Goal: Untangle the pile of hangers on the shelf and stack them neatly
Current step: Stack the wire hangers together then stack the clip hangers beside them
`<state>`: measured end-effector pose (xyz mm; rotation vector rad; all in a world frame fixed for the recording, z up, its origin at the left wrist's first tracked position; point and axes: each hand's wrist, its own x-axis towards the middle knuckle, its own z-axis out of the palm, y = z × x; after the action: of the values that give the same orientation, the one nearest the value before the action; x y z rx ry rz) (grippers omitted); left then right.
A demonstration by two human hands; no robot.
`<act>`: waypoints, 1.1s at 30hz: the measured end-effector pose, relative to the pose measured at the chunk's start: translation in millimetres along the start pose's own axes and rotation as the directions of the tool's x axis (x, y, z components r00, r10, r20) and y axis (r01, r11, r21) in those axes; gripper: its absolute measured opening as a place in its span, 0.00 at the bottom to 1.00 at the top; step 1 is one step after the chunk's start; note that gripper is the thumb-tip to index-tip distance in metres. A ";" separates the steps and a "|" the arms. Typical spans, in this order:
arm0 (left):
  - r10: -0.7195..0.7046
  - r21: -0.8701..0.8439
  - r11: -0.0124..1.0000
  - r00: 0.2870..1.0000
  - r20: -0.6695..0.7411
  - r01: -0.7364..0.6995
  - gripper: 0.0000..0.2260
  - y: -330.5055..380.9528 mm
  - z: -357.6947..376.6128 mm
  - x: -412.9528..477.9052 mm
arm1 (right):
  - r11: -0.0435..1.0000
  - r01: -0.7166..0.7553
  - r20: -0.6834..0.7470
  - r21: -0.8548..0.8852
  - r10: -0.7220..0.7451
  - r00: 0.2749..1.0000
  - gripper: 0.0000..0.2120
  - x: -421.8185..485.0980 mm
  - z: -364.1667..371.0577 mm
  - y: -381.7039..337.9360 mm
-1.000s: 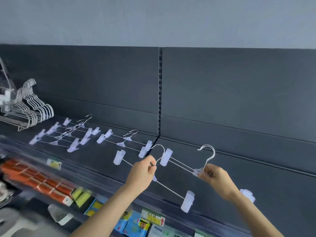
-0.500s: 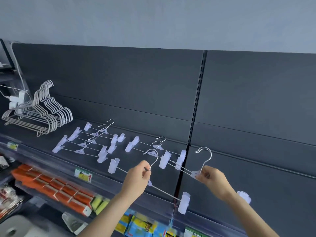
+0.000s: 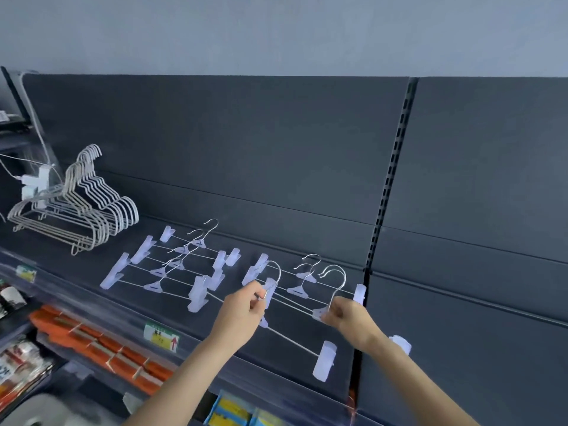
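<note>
At the shelf (image 3: 172, 305) front, left hand (image 3: 239, 315) pinches a clip hanger (image 3: 324, 359) by its hook; right hand (image 3: 350, 321) pinches a second hanger (image 3: 319, 313).

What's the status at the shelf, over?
Left hand pinches front hanger; right hand grips rear hanger. Laid-out hangers behind. Nothing blocking.

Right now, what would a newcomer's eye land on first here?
Mid-frame, the left hand and right hand each pinch a clip hanger near its hook, just above the dark shelf. To their left more clip hangers lie spread in rows, and white wire hangers sit stacked at the far left.
</note>
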<state>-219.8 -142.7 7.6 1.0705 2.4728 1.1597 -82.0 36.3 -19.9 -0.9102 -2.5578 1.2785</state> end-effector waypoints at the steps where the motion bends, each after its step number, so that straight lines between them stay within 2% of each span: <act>1: 0.006 0.005 1.000 1.000 0.011 -0.006 0.11 -4.8 -3.9 4.8 | 1.000 -0.008 0.010 -0.008 0.008 1.000 0.16 5.8 5.4 -4.9; 4: 0.026 0.010 1.000 0.999 0.038 -0.026 0.13 -18.9 -14.9 19.1 | 0.999 -0.031 0.014 -0.043 0.032 0.999 0.13 21.0 24.7 -19.9; 7: 0.056 0.022 0.998 0.997 0.051 -0.057 0.14 -33.6 -26.4 33.3 | 0.999 -0.035 0.036 0.005 0.035 0.999 0.07 34.6 41.4 -31.8; 9: 0.062 0.014 0.998 0.994 0.089 -0.063 0.13 -43.7 -32.8 42.1 | 0.998 -0.062 0.020 0.016 0.061 0.998 0.09 43.2 50.1 -33.7; 12: 0.101 0.012 0.995 0.988 0.114 -0.103 0.14 -56.0 -41.8 54.8 | 0.992 -0.097 -0.035 -0.077 0.095 0.995 0.04 50.2 58.4 -34.9; 14: 0.126 0.025 0.991 0.983 0.131 -0.131 0.15 -62.4 -45.6 61.8 | 0.970 -0.152 -0.108 -0.190 0.134 0.985 0.12 51.1 61.3 -36.0; 16: 0.136 0.027 0.990 0.979 0.155 -0.142 0.15 -67.1 -46.0 66.6 | 0.953 -0.170 -0.150 -0.251 0.135 0.979 0.16 48.7 62.7 -39.3; 22: 0.149 -0.037 0.989 0.972 0.182 -0.144 0.13 -64.2 -52.5 71.3 | 0.969 -0.176 -0.279 -0.173 0.123 0.952 0.18 29.1 53.7 -53.1; 28: 0.147 -0.045 0.989 0.972 0.184 -0.141 0.13 -68.7 -50.3 71.7 | 0.966 -0.204 -0.176 -0.157 0.175 0.969 0.18 6.3 71.1 -53.6; 31: 0.145 -0.050 0.989 0.971 0.192 -0.138 0.14 -65.6 -45.5 69.5 | 0.968 -0.205 -0.174 -0.143 0.180 0.968 0.18 10.9 82.6 -54.6; 33: 0.149 -0.059 0.988 0.969 0.200 -0.140 0.14 -65.8 -44.5 68.1 | 0.971 -0.196 -0.186 -0.137 0.169 0.968 0.15 13.1 87.3 -52.5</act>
<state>-323.6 -149.8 -3.4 1.3052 2.2352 1.0776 -149.3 -39.5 -36.4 -1.2561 -2.5105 1.0000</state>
